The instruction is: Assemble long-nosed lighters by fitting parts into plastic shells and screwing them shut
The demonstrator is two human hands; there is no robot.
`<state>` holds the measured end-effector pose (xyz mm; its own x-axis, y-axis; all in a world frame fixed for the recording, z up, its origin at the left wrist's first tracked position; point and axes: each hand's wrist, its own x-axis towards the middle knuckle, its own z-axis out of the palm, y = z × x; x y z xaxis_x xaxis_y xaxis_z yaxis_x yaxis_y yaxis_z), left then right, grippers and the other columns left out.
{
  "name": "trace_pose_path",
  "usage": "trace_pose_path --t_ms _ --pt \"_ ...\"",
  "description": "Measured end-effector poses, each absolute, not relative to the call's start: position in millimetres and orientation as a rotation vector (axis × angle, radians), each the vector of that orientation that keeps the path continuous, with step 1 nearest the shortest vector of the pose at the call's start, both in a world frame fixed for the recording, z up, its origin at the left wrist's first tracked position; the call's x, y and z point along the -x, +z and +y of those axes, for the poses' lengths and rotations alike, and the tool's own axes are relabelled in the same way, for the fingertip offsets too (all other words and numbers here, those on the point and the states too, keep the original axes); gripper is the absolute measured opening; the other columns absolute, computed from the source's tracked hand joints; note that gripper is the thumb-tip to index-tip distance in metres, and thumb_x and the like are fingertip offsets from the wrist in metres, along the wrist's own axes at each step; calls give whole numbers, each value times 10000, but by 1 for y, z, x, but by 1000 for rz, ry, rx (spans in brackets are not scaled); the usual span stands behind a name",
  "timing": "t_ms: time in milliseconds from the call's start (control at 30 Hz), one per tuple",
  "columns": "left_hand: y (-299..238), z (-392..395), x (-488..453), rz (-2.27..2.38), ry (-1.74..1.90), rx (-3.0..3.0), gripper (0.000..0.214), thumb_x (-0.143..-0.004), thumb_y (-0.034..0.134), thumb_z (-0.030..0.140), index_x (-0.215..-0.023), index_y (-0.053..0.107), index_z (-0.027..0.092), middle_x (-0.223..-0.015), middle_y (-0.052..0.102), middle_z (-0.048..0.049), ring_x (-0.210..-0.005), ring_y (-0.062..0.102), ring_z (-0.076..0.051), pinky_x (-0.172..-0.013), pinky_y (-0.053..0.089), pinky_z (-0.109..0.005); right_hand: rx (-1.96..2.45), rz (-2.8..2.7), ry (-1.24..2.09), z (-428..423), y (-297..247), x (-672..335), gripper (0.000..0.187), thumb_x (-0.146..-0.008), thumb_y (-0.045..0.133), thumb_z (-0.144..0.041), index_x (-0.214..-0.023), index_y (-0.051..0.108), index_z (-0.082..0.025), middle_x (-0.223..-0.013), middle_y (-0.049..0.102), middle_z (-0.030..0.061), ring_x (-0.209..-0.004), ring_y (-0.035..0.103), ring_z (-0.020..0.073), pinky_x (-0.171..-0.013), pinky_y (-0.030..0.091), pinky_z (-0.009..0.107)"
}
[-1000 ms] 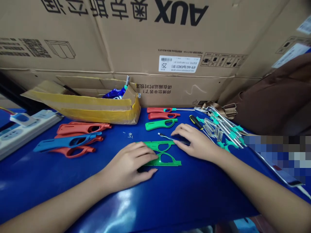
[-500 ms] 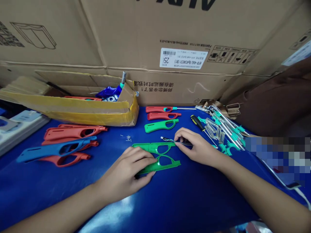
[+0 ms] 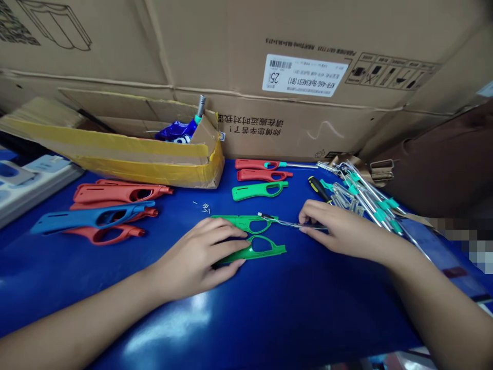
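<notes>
right hand [image 3: 339, 231] fingertips are pinched together on a thin wired piece [image 3: 287, 223], whose pale-tipped end is seen over the right part of the upper green plastic handle-shaped half-shell [image 3: 242, 222]. its loose wires might be snagged on the rim if dragged across. by the left hand [image 3: 208, 252] that shell and the lower green plastic handle-shaped half-shell [image 3: 267, 252] are partly covered; whether they are gripped cannot be told, and if lightly held, both could be nudged askew.

The left hand [image 3: 204, 254] covers green shells [image 3: 271, 250]; the right hand [image 3: 333, 228] pinches a wired rod [image 3: 287, 223].
</notes>
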<state>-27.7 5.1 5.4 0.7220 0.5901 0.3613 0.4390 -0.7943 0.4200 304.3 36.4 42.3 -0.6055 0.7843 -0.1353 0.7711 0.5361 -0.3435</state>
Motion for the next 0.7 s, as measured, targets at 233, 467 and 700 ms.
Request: trace_pose_path --t_ms 233,467,700 --pt "1 7 27 780 791 -2607 295 -931 697 228 -1225 726 223 -1128 784 -57 -1063 691 -216 -962 538 -369 1325 -2526 734 23 58 -288 106 -1023 503 -328 -979 511 -232 -923 612 15 -809 572 168 -726 434 307" --pt "24 -10 7 1120 884 -1674 310 -848 772 399 -1066 766 178 -1036 804 -83 -907 766 -221 -839 621 -332 1105 -2438 765 10 48 -263 65 -1008 551 -273 -990 501 -236 -922 582 -14 -809 545 130 -742 428 266" --pt "26 -15 -6 1112 918 -1306 303 -846 769 433 -939 767 145 -847 798 -86 -740 756 -192 -730 633 -305 1110 -2459 839 5 32 -258 60 -985 566 -222 -1020 519 -234 -927 599 -23 -773 535 120 -703 409 258"
